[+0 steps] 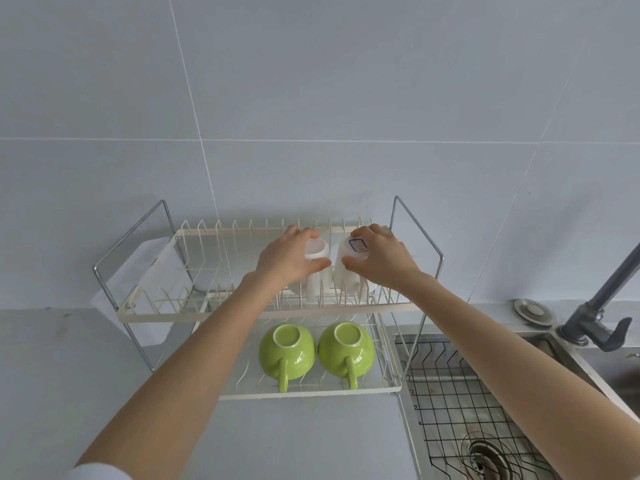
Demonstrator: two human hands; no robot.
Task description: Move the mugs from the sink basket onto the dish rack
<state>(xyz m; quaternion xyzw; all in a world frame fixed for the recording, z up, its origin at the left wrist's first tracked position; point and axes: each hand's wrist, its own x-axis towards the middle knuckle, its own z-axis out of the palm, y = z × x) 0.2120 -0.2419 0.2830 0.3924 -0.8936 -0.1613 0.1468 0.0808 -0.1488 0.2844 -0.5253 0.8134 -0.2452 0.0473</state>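
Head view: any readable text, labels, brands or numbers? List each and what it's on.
Nothing is legible.
Blue-outlined label on the base of the white mug under the right hand: print too small and blurred to read.
White mug in the left hand: no marking visible.
Two green mugs, dish rack, faucet: no text seen.

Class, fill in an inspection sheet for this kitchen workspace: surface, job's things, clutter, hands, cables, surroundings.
Surface: grey counter, bare in front.
Job's things: two green mugs upside down on the lower tier of the dish rack; two white mugs at the upper tier; sink basket holds no mugs.
Clutter: nothing seen.
Hands: left hand and right hand each grip a white mug.
Cables: nothing seen.
Surroundings: tiled wall, faucet, sink drain.
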